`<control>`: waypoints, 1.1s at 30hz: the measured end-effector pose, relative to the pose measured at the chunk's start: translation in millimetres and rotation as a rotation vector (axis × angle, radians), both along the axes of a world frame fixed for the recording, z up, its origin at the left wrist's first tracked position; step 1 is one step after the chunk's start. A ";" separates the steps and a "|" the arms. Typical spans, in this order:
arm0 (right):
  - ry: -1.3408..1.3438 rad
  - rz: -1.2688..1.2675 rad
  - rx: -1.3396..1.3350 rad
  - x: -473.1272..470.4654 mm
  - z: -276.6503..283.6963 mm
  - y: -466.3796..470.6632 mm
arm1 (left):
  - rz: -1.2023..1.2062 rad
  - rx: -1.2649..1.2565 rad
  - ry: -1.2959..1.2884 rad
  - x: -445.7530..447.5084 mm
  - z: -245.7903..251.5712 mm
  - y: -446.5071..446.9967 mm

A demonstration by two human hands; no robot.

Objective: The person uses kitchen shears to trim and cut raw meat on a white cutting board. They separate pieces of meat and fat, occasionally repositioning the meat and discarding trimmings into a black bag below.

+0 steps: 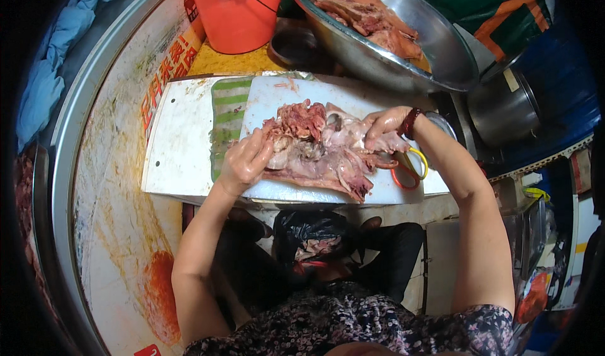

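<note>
A large opened-out piece of meat with skin (pixel 326 160) lies on a white cutting board (pixel 264 98). My left hand (pixel 248 160) grips its left edge, beside a ragged red lump on top. At the upper right, my right hand (pixel 385 124) holds the pale part of the same piece, thumb and fingers closed on it. Close below my right hand are the red and yellow handle loops of a pair of scissors (pixel 418 163); their blades are hidden under the meat. A striped green mat (pixel 227 119) shows at the board's left.
Beyond the board stand an orange bucket (pixel 238 20) and a tilted steel basin (pixel 444 39) holding more meat. A dark pan (pixel 298 44) sits between them. A steel pot (pixel 503 105) is at the right. Below the table edge, a black bag (pixel 307 228) contains scraps.
</note>
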State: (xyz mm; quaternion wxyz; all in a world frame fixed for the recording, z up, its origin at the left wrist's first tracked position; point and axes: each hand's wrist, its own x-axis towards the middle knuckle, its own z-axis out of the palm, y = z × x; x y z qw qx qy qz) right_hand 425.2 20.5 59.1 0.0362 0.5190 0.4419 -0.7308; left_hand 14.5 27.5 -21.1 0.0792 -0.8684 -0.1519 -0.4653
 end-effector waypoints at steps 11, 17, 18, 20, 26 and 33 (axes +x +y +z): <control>-0.760 0.360 0.850 -85.7 70.3 -51.2 | 0.132 -0.538 0.021 -3.7 8.7 -26.5; -1.014 0.469 1.460 -107.3 58.4 -101.4 | 0.072 -0.635 -0.075 -3.0 6.2 -16.7; -1.010 0.460 1.511 -104.9 51.8 -109.4 | 0.029 -0.651 -0.073 -4.8 6.1 -12.3; -1.005 0.439 1.620 -97.9 41.2 -120.9 | -0.038 -0.666 -0.063 -10.2 6.9 -10.4; -0.914 0.270 1.673 -99.0 8.5 -155.8 | 0.041 -0.487 0.022 -2.4 20.0 -29.0; -0.037 -0.461 0.498 -91.2 17.7 -123.4 | 0.203 -0.276 0.039 2.1 5.2 -39.9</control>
